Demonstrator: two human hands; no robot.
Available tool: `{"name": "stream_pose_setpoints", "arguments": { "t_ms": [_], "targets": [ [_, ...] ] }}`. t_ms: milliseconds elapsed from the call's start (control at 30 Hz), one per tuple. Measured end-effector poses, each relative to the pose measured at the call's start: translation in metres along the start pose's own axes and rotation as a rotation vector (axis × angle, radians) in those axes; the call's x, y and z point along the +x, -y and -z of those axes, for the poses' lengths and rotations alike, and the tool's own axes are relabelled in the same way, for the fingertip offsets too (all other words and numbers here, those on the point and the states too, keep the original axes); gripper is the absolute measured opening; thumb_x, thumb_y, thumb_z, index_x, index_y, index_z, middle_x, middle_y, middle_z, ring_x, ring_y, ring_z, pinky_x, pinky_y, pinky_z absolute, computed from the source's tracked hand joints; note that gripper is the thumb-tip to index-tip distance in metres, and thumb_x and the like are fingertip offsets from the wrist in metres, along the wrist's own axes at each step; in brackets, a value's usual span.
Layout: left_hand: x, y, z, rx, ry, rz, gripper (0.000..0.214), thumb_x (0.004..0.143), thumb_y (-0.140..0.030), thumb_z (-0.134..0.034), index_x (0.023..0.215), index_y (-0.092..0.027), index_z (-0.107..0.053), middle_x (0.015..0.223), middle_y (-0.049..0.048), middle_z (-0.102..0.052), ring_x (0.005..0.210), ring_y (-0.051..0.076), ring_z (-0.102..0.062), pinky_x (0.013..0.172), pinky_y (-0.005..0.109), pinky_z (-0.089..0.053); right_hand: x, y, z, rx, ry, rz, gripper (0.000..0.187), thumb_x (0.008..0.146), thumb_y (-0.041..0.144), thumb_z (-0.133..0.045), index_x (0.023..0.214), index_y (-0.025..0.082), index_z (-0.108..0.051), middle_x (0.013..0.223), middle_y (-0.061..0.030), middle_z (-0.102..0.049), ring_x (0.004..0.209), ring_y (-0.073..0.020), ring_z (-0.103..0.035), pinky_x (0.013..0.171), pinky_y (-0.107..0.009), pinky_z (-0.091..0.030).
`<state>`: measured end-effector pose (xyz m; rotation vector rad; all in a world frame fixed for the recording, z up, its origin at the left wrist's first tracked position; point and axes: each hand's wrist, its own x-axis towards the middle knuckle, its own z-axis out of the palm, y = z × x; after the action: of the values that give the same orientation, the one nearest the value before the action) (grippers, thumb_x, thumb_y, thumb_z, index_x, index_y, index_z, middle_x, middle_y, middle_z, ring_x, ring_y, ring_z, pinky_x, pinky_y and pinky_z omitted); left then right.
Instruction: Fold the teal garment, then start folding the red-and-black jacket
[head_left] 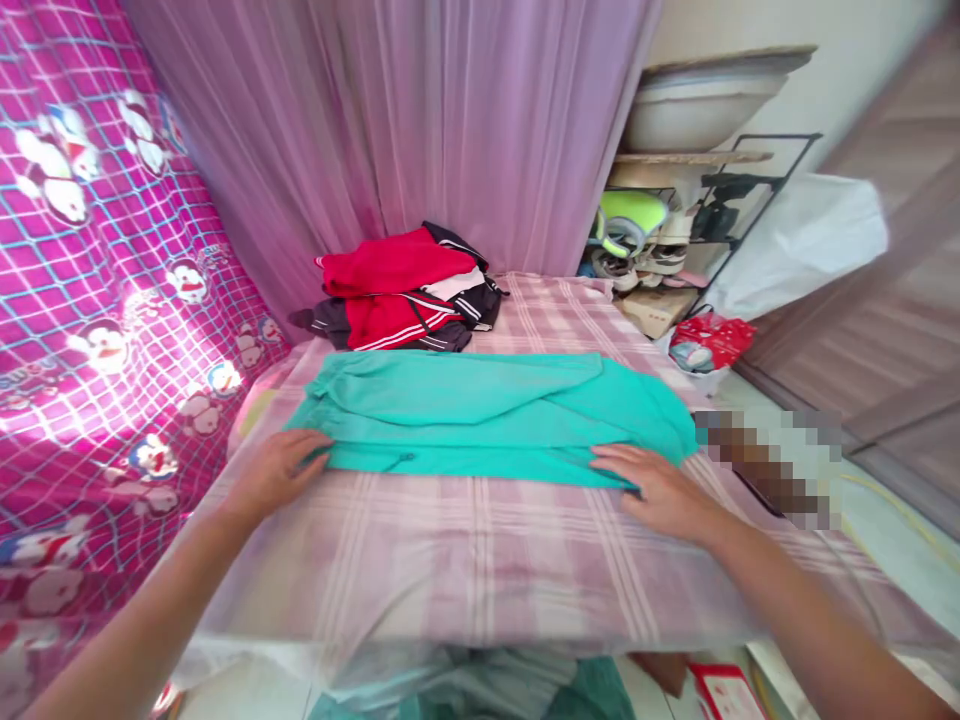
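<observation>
A teal garment [487, 410] lies folded lengthwise across a table covered in pink plaid cloth [465, 560]. My left hand [279, 470] rests on the garment's near left corner with its fingers curled over the edge. My right hand [656, 487] lies flat on the near right edge, fingers stretched out and together. Neither hand lifts the fabric.
A pile of red, black and white clothes [405, 290] sits at the table's far side. A lilac curtain [405, 120] hangs behind. A pink cartoon-print cloth [90, 300] hangs at left. A rack with shoes [660, 240] and a red bag [709, 342] stand at right.
</observation>
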<state>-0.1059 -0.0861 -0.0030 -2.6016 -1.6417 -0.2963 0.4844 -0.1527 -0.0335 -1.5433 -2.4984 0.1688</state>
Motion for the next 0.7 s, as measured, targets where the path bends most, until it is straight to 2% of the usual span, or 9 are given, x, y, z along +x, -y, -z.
{"name": "stream_pose_setpoints", "arguments": {
  "t_ms": [100,200,367,467,533,700],
  "targets": [
    [-0.014,0.01,0.004,0.028,0.07,-0.059,0.046,0.089,-0.048,-0.046,0.124,-0.026,-0.067,0.126,0.0083,-0.068,0.115,0.026,-0.063,0.106,0.041,-0.045,-0.008,-0.011,-0.004,-0.113,0.016,0.028,0.07,0.069,0.009,-0.047,0.134,0.028,-0.063,0.141,-0.0048,-0.06,0.126,-0.0248,-0.058,0.107,-0.045,-0.047],
    [-0.01,0.015,0.006,0.078,0.148,-0.044,0.044,0.089,-0.033,-0.046,0.129,-0.028,-0.064,0.131,0.0078,-0.066,0.118,0.024,-0.061,0.106,0.04,-0.044,-0.001,-0.02,-0.011,-0.201,-0.034,0.068,0.062,0.076,0.006,-0.043,0.13,0.027,-0.067,0.133,-0.0057,-0.066,0.117,-0.0236,-0.065,0.1,-0.043,-0.053],
    [-0.005,0.018,0.007,0.143,0.182,0.028,0.041,0.09,-0.018,-0.041,0.121,-0.024,-0.067,0.117,0.0111,-0.069,0.111,0.024,-0.063,0.102,0.039,-0.047,0.009,-0.028,-0.009,-0.255,-0.148,0.003,0.049,0.085,0.011,-0.04,0.115,0.027,-0.075,0.118,-0.005,-0.074,0.106,-0.0231,-0.07,0.095,-0.041,-0.056],
    [-0.014,0.021,0.003,0.161,0.16,0.0,0.04,0.089,-0.017,-0.039,0.117,-0.023,-0.068,0.113,0.0118,-0.068,0.108,0.025,-0.062,0.1,0.04,-0.047,0.005,-0.034,-0.004,-0.267,-0.202,-0.049,0.047,0.085,0.011,-0.04,0.111,0.025,-0.077,0.116,-0.0054,-0.074,0.109,-0.024,-0.069,0.101,-0.044,-0.053],
    [-0.023,0.022,0.0,0.157,0.161,-0.018,0.038,0.089,-0.018,-0.04,0.113,-0.024,-0.068,0.11,0.0107,-0.068,0.104,0.024,-0.062,0.098,0.04,-0.048,0.0,-0.037,-0.004,-0.254,-0.181,-0.048,0.048,0.084,0.01,-0.04,0.11,0.025,-0.077,0.116,-0.0054,-0.074,0.11,-0.0238,-0.068,0.102,-0.044,-0.052],
    [-0.038,0.018,0.0,0.12,0.166,-0.028,0.034,0.086,-0.023,-0.043,0.107,-0.025,-0.07,0.106,0.0097,-0.068,0.102,0.025,-0.063,0.099,0.04,-0.048,-0.013,-0.038,-0.018,-0.246,-0.159,-0.021,0.052,0.083,0.008,-0.039,0.119,0.022,-0.073,0.124,-0.0075,-0.071,0.116,-0.0233,-0.066,0.105,-0.045,-0.05]
  ]
}}
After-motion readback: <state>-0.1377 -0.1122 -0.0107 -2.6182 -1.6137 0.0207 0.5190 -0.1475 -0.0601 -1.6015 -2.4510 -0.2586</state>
